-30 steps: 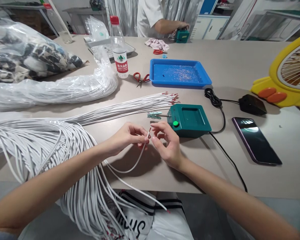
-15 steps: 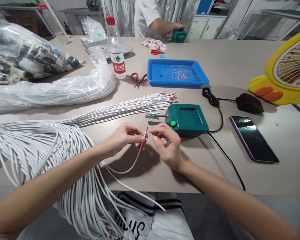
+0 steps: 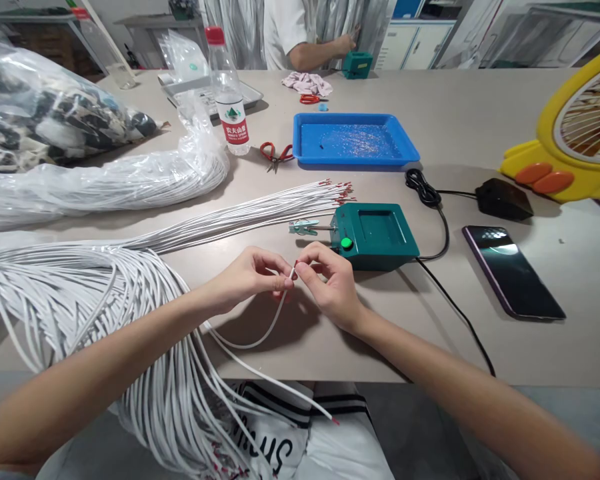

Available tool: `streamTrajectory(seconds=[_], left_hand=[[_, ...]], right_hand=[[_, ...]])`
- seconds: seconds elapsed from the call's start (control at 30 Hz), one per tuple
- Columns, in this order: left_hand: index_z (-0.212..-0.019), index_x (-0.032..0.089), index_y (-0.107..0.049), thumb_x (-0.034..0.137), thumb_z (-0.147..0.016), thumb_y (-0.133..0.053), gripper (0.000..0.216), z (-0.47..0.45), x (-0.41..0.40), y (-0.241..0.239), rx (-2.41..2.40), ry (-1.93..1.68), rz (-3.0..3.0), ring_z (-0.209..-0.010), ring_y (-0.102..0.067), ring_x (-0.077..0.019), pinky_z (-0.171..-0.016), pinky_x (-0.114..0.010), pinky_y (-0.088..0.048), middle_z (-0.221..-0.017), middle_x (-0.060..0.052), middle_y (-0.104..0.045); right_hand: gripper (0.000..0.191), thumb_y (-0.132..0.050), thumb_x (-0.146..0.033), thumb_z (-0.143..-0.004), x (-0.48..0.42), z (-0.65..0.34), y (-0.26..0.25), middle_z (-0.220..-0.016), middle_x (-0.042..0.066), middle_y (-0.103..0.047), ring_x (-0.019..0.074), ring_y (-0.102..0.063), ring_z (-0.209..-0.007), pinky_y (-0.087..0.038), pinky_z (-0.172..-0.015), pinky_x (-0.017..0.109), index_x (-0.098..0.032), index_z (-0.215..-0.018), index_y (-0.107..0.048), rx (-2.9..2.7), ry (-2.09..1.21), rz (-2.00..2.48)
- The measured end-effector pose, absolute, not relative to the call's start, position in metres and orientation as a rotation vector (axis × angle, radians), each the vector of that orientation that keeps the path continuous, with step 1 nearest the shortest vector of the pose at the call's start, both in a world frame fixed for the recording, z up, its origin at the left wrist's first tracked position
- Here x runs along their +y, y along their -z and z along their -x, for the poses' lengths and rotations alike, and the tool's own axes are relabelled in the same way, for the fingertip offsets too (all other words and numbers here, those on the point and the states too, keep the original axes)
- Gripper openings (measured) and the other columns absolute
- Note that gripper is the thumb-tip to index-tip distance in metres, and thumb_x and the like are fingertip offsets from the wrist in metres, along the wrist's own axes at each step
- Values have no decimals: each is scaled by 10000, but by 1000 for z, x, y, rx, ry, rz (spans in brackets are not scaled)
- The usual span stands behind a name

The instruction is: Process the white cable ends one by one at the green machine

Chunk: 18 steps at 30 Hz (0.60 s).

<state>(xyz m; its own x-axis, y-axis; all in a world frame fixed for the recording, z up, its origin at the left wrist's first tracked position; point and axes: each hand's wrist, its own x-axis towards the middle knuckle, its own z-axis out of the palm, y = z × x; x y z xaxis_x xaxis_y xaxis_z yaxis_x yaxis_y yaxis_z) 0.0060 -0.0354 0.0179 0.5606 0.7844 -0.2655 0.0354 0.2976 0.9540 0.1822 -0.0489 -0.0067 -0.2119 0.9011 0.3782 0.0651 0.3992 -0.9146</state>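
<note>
My left hand [image 3: 260, 272] pinches a white cable [image 3: 279, 313] just below its red tip. Thumb and forefinger of my right hand [image 3: 330, 283] are closed on that red tip, so it is mostly hidden. Right behind my right hand sits a green box-shaped device [image 3: 407, 233] with a bright green button, a shallow recess on top and a clip [image 3: 305, 228] on a rod at its left side. A large bundle of white cables [image 3: 150, 347] hangs over the table edge under my left forearm. More white cables with red ends [image 3: 260, 212] lie straight behind my hands.
A blue tray [image 3: 305, 160] holding tiny scraps, red-handled snips [image 3: 275, 157] and a water bottle [image 3: 233, 120] stand farther back. At right are a phone [image 3: 513, 273], a black adapter [image 3: 503, 199] and a yellow fan [image 3: 550, 133]. Plastic-wrapped cables [image 3: 105, 187] lie left. Another person's arm [image 3: 320, 52] works opposite.
My right hand has moved slightly left, and its fingers have closed on the cable's red tip. The person opposite has lifted a hand off their green device.
</note>
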Motion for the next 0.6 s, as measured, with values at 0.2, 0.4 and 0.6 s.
streamTrajectory(seconds=[0.2,0.4,0.6], left_hand=[[-772,107,-718,214,-739,-735,113,-5,-36,-17,821,-628,-1180,-597,-611,-104,-587,-197,-453,-651,-31,-664],[-731,119,-709,208,-712,-755,102,-3,-34,-22,840,-714,-1088,-553,-633,-116,-538,-194,-422,-639,-10,-636],[-750,115,-709,225,-727,-750,120,-5,-35,-17,843,-653,-1123,-563,-629,-122,-566,-208,-430,-612,-21,-643]], right_hand=[[139,-528,-225,-848,-48,-183,3,-695,-14,-505,97,-494,-627,-392,-551,222,-176,-720,-505,-1606,-1095,916],[140,-521,-225,-830,-48,-186,4,-706,-7,-496,107,-479,-645,-390,-562,236,-177,-700,-502,-1576,-1084,936],[158,-553,-286,-836,-49,-185,4,-849,37,-589,146,-573,-788,-462,-633,256,-174,-936,-603,-1530,-1124,929]])
